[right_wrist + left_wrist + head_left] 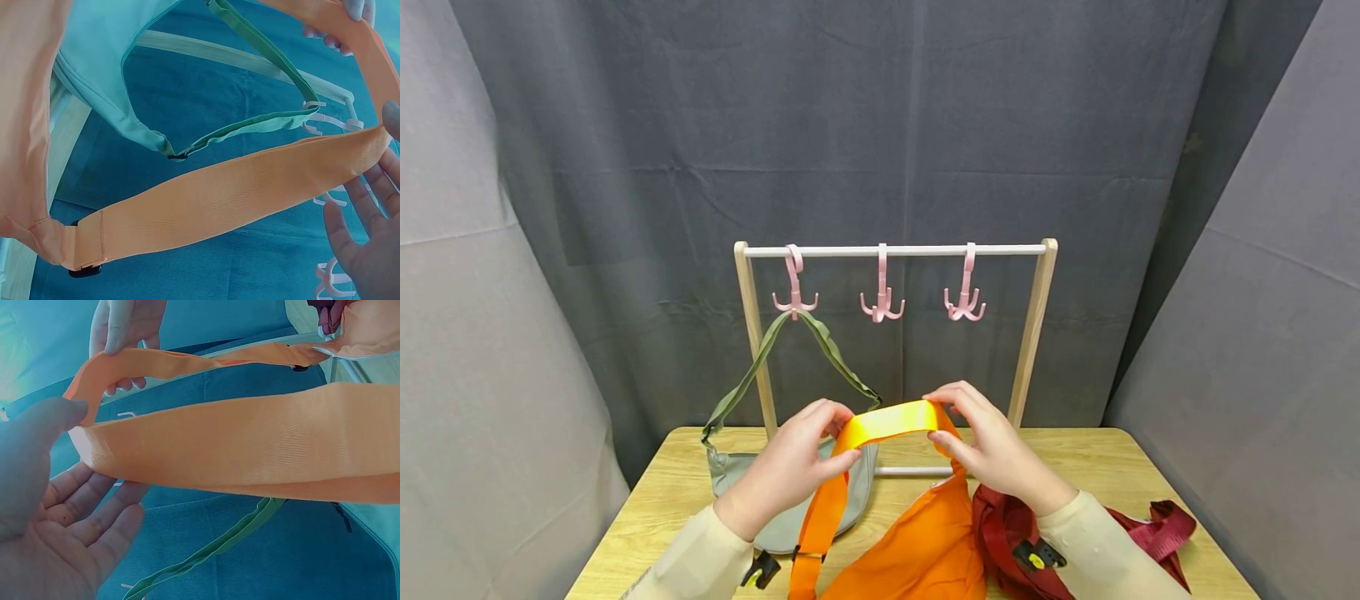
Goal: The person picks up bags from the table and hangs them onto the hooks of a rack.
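An orange bag (917, 542) hangs by its wide strap (891, 422) between both hands, above the table's front. My left hand (801, 462) pinches the strap at its left bend, thumb on one face and fingers behind. At the right bend, my right hand (985, 442) pinches the same strap between thumb and fingers. The left wrist view shows the strap (237, 437) stretching away from the left hand (81, 519). In the right wrist view a black buckle (85, 271) joins strap and bag. The bag's bottom is out of the head view.
A rack with a white rail (842, 252) carries pink hooks (882, 300) (964, 300). From the left hook (793, 287) a grey-green bag (730, 471) hangs by its green strap (745, 379). A dark red bag (1011, 533) lies on the wooden table (647, 508) at right.
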`<state>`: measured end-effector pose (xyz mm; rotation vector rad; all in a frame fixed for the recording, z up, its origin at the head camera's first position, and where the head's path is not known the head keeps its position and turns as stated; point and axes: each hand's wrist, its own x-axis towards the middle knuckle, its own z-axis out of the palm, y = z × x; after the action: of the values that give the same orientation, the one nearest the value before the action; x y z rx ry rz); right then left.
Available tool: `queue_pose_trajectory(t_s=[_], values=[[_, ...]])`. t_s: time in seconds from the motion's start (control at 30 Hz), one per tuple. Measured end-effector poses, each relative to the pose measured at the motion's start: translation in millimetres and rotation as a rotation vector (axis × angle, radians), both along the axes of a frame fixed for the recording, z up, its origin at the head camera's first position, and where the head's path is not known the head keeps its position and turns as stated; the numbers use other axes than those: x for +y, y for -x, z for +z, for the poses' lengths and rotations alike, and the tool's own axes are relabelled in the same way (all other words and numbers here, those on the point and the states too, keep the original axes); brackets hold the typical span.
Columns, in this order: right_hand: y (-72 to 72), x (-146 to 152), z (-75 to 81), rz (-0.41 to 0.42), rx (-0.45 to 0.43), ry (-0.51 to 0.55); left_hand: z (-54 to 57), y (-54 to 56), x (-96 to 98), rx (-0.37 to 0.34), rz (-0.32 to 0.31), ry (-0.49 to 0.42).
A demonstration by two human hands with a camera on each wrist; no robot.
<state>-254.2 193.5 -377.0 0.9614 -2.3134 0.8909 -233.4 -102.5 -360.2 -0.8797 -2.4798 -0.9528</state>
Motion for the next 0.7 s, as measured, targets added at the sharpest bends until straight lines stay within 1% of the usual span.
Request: queue_pose_trajectory(t_s=[0.27,0.4,0.57,0.7], values=[[2.2,-2.0,5.1,0.012,-0.003,0.014,2.3,1.7,0.4,-0.015,0.003,-0.028],[3.4,-3.0,7.5,0.018,-0.012,0.031,3.8,2.3,0.7,-0.015,0.015,-0.045],[5.8,-3.4,8.9,0.029,-0.026,0.053,6.0,3.6,1.7,-0.040,0.024,-0.081],[8.9,-3.6,7.7,0.035,-0.009,0.067,7.3,5.4,3.3,-0.066,0.026,-0.098]])
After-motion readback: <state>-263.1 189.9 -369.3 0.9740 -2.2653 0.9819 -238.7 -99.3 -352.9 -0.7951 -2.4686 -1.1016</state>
